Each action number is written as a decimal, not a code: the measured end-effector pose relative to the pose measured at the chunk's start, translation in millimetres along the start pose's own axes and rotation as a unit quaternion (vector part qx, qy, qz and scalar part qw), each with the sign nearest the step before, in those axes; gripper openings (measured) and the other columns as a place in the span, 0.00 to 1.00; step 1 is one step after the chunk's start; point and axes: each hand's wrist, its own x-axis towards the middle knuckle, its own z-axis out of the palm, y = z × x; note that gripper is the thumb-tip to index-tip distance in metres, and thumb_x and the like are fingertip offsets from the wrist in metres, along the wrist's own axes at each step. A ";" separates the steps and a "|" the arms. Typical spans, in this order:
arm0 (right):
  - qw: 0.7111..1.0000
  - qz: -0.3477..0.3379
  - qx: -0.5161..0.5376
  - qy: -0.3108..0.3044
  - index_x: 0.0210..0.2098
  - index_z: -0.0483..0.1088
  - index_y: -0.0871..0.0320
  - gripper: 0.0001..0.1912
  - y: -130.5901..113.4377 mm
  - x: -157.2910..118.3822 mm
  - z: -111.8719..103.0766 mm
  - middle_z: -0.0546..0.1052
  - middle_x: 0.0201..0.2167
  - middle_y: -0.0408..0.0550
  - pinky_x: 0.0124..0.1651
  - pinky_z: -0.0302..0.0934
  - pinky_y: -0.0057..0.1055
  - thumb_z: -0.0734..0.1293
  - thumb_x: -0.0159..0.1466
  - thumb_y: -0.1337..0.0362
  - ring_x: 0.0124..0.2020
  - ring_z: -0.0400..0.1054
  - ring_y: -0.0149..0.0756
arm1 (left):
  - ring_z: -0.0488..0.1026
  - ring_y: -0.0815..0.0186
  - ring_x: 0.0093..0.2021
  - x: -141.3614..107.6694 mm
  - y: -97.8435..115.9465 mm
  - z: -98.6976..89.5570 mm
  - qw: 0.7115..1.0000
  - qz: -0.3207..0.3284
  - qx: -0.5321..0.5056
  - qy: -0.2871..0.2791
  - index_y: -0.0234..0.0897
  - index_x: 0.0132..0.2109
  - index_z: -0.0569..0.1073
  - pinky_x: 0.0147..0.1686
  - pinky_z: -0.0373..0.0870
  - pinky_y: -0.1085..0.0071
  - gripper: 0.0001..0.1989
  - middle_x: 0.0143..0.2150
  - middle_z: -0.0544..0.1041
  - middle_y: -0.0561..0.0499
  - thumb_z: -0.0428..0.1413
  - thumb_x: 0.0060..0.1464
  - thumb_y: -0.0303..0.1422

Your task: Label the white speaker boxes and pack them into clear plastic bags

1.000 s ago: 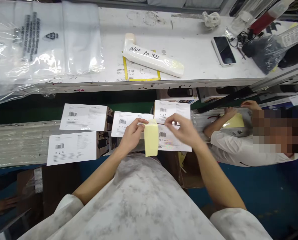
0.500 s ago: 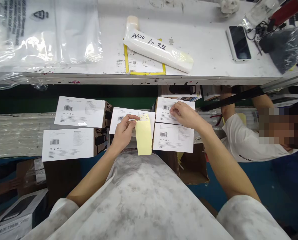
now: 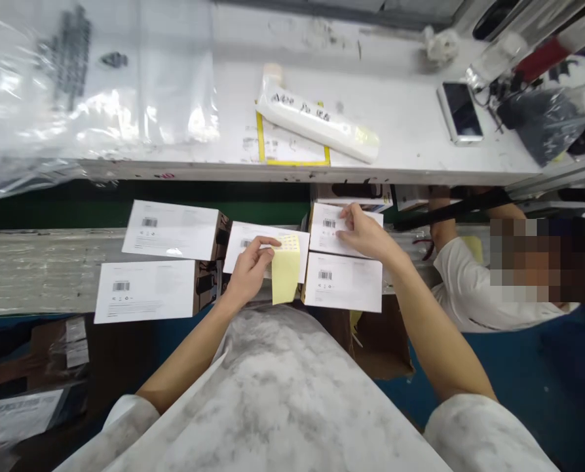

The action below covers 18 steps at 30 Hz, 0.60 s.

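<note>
Below the white shelf (image 3: 410,131), left hand (image 3: 249,272) pinches yellow label sheet (image 3: 285,278) by its upper left edge; sheet hangs over right part of middle white box (image 3: 238,237). Right hand (image 3: 365,235) at upper right box (image 3: 320,242), thumb and forefinger parted, contact unclear. Lower right box (image 3: 344,288) just beside it. Upper left box (image 3: 171,229), lower left box (image 3: 147,288) to the left, barcodes up. Phone (image 3: 462,111) on shelf.

yellow sheet (image 3: 285,280) – matt paper | boxes (image 3: 344,283) – smooth card | plastic bag (image 3: 177,78): glossy, creased
</note>
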 end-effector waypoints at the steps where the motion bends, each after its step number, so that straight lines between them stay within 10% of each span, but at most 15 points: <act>1: 0.998 0.009 0.058 0.028 0.43 0.65 0.54 0.13 -5.8 -1.9 -1.6 0.70 0.26 0.39 0.34 0.61 0.35 0.70 0.63 0.59 0.27 0.65 0.36 | 0.65 0.65 0.30 -2.6 2.5 -2.5 1.000 0.006 0.004 0.001 0.40 0.52 0.73 0.31 0.59 0.71 0.14 0.29 0.71 0.55 0.51 0.69 0.42; 4: 0.971 0.011 0.232 0.064 0.37 0.68 0.55 0.17 -40.6 -13.5 6.5 0.73 0.27 0.43 0.32 0.64 0.34 0.70 0.66 0.47 0.27 0.67 0.35 | 0.62 0.67 0.27 -9.9 16.2 -11.6 0.998 0.050 0.034 0.006 0.40 0.51 0.74 0.29 0.57 0.71 0.14 0.28 0.69 0.55 0.50 0.71 0.43; 8: 0.917 -0.043 0.363 -0.160 0.43 0.78 0.54 0.21 -107.2 -27.7 45.4 0.83 0.40 0.51 0.48 0.74 0.45 0.70 0.67 0.43 0.43 0.78 0.47 | 0.70 0.65 0.30 -7.8 45.8 -26.2 0.988 0.135 0.071 0.038 0.40 0.50 0.74 0.32 0.63 0.69 0.15 0.32 0.76 0.51 0.48 0.73 0.43; 12: 0.889 -0.041 0.425 -0.165 0.46 0.78 0.53 0.22 -153.4 -6.7 63.5 0.84 0.41 0.50 0.48 0.76 0.48 0.72 0.66 0.42 0.39 0.79 0.47 | 0.75 0.64 0.34 20.5 75.7 -47.0 0.978 0.175 0.069 0.086 0.40 0.51 0.74 0.32 0.66 0.70 0.13 0.36 0.80 0.49 0.53 0.71 0.43; 15: 0.952 -0.086 0.292 -0.033 0.41 0.77 0.53 0.21 -155.6 37.0 37.8 0.83 0.36 0.52 0.46 0.75 0.52 0.71 0.66 0.42 0.37 0.78 0.49 | 0.78 0.64 0.38 66.7 95.1 -64.1 0.969 0.203 0.067 0.126 0.39 0.49 0.75 0.38 0.71 0.70 0.10 0.38 0.81 0.50 0.57 0.67 0.40; 18: 0.967 -0.125 0.020 0.220 0.55 0.75 0.55 0.27 -135.1 88.4 -7.7 0.80 0.55 0.61 0.62 0.65 0.64 0.74 0.62 0.47 0.57 0.73 0.62 | 0.78 0.65 0.36 121.4 113.2 -77.4 0.950 0.209 0.165 0.160 0.39 0.50 0.75 0.38 0.71 0.70 0.09 0.38 0.80 0.52 0.54 0.68 0.37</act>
